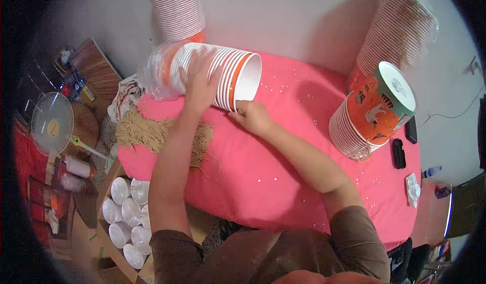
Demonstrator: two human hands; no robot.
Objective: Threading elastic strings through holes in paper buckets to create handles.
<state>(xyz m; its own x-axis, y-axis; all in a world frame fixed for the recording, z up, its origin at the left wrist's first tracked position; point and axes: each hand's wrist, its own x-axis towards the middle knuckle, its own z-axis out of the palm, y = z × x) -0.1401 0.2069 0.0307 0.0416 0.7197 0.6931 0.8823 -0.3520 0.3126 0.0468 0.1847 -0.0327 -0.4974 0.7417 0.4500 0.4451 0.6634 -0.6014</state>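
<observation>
A stack of large white paper buckets (223, 71) with orange bands lies on its side on the pink cloth, its open mouth facing right. Crumpled clear plastic wrapping (158, 74) covers the far left end. My left hand (200, 84) lies against the near side of the stack, fingers stretched upward and blurred by motion. At the lower rim of the front bucket, my right hand (252, 117) is closed, thumb on the edge; some of its fingertips are hidden.
Tan string bundles (147, 132) lie left on the pink-covered table (243, 193). Right stands another bucket stack (344, 127), topped by an upturned printed bucket (377, 109). Two tall wrapped stacks (177, 11) rise behind. A carton of clear cups (121, 213) sits lower left, near a fan (52, 124).
</observation>
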